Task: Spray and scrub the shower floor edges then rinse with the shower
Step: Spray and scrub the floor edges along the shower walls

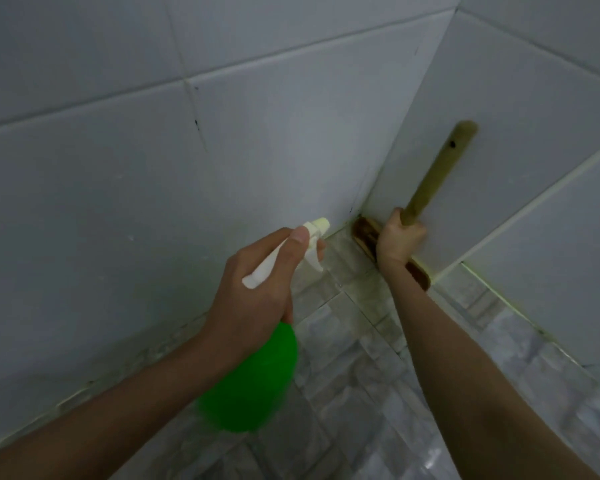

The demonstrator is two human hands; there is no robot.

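Holding a green spray bottle (253,379) by its neck, the left hand (257,289) had its fingers curled round the white top, with the thumb lying along it and one finger by the trigger. The nozzle (317,225) pointed at the corner where the two white tiled walls (153,168) met the floor (361,393). The right hand (399,242) gripped the wooden handle of a scrub brush (437,168), low down near the brush head (364,235). The brush head sat on the grey floor, right against the bottom of the right wall, close to the corner. The handle stuck up along that wall. The floor edge there looked yellow and dirty.
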